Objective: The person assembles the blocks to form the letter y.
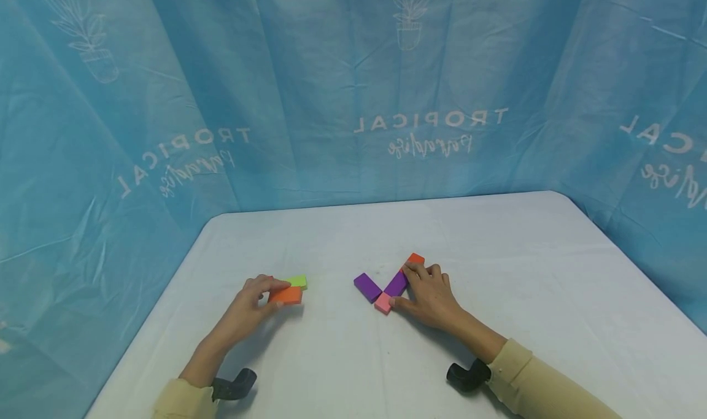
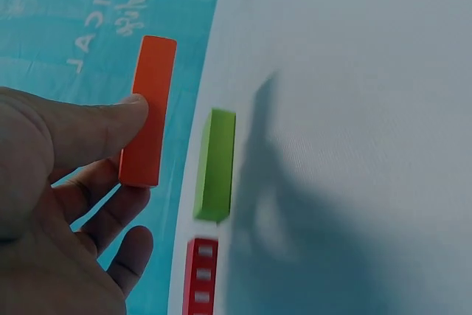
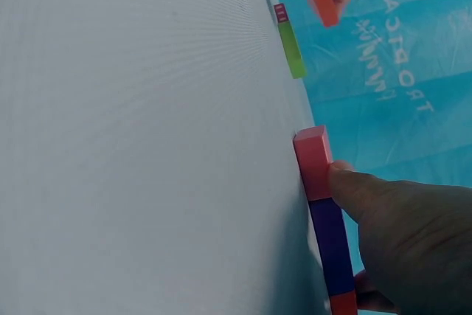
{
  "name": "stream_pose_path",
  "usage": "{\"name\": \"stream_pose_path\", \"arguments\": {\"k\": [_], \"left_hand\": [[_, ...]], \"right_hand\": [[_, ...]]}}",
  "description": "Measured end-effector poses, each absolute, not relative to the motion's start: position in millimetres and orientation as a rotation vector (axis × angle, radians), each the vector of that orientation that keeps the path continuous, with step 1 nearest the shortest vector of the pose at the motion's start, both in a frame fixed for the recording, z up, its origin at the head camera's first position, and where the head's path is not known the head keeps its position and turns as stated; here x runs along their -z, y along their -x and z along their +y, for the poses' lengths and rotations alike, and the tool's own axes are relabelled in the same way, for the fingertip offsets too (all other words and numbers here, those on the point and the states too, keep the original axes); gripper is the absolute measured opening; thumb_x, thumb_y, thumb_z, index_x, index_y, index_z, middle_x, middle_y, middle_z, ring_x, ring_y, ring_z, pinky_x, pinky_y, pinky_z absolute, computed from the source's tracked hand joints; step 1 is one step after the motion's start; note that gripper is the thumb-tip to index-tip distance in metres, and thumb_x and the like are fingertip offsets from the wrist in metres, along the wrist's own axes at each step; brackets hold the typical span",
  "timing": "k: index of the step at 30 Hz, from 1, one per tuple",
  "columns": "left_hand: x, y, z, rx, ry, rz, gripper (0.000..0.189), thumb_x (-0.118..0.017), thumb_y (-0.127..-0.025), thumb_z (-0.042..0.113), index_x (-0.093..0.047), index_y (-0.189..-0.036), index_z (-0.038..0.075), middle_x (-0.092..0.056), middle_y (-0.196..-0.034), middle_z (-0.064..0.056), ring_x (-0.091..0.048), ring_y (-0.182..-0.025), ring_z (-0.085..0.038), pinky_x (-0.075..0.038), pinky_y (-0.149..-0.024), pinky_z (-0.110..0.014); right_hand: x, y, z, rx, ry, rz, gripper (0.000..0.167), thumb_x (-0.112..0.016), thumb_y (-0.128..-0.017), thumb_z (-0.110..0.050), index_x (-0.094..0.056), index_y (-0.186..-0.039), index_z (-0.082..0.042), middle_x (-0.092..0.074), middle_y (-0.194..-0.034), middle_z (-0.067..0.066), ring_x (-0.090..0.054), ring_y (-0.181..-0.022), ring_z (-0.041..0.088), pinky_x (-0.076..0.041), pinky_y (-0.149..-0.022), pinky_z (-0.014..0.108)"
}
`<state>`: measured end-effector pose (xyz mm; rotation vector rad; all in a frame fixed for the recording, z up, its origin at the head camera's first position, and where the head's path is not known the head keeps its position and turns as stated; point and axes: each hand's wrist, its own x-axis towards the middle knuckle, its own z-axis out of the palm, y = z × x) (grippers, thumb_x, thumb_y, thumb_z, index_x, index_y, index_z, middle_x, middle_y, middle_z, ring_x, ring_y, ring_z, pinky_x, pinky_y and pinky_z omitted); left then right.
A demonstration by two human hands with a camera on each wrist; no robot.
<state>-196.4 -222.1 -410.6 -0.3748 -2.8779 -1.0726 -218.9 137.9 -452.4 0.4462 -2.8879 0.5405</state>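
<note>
My left hand (image 1: 245, 311) pinches an orange block (image 1: 287, 295) between thumb and fingers, raised over the white table. Below it in the left wrist view lie a lime green block (image 2: 215, 167) and a red block with pale squares (image 2: 200, 274), end to end. My right hand (image 1: 433, 299) spans a slanted row of blocks. Its thumb touches the pink block (image 1: 382, 303) at the near end and its fingers rest at the orange-red block (image 1: 416, 258) at the far end. A purple block (image 1: 396, 284) lies between them.
A second purple block (image 1: 367, 288) angles away from the pink one to the left, forming a V with the row. The white tabletop (image 1: 342, 370) ends at a blue printed curtain (image 1: 309, 100) behind and at both sides. Each wrist wears a black mount (image 1: 468, 376).
</note>
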Motion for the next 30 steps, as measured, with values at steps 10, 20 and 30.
{"name": "stream_pose_path", "arguments": {"k": [10, 20, 30], "left_hand": [[405, 218, -191, 1.155, 0.371, -2.882, 0.036, -0.066, -0.086, 0.009, -0.064, -0.120, 0.019, -0.060, -0.118, -0.001, -0.046, -0.116, -0.023, -0.043, -0.096, -0.049], [406, 241, -171, 1.192, 0.454, -2.881, 0.035, -0.065, -0.086, 0.007, -0.065, -0.119, 0.016, -0.061, -0.117, -0.003, -0.047, -0.116, -0.024, -0.038, -0.101, -0.051], [412, 258, -154, 1.170, 0.387, -2.932, 0.036, -0.066, -0.085, 0.006, -0.065, -0.119, 0.020, -0.059, -0.117, 0.000, -0.045, -0.118, -0.021, -0.043, -0.098, -0.048]], "right_hand": [[453, 220, 137, -0.536, -0.443, -2.897, 0.079, -0.068, -0.079, -0.052, -0.047, -0.137, -0.004, -0.046, -0.140, 0.009, -0.040, -0.114, 0.037, -0.032, -0.090, 0.051], [452, 220, 137, -0.524, -0.439, -2.906, 0.078, -0.067, -0.079, -0.052, -0.047, -0.137, -0.004, -0.046, -0.140, 0.008, -0.040, -0.115, 0.036, -0.033, -0.090, 0.050], [452, 219, 137, -0.523, -0.442, -2.904, 0.079, -0.066, -0.079, -0.053, -0.047, -0.138, -0.005, -0.045, -0.141, 0.008, -0.039, -0.117, 0.038, -0.033, -0.091, 0.051]]}}
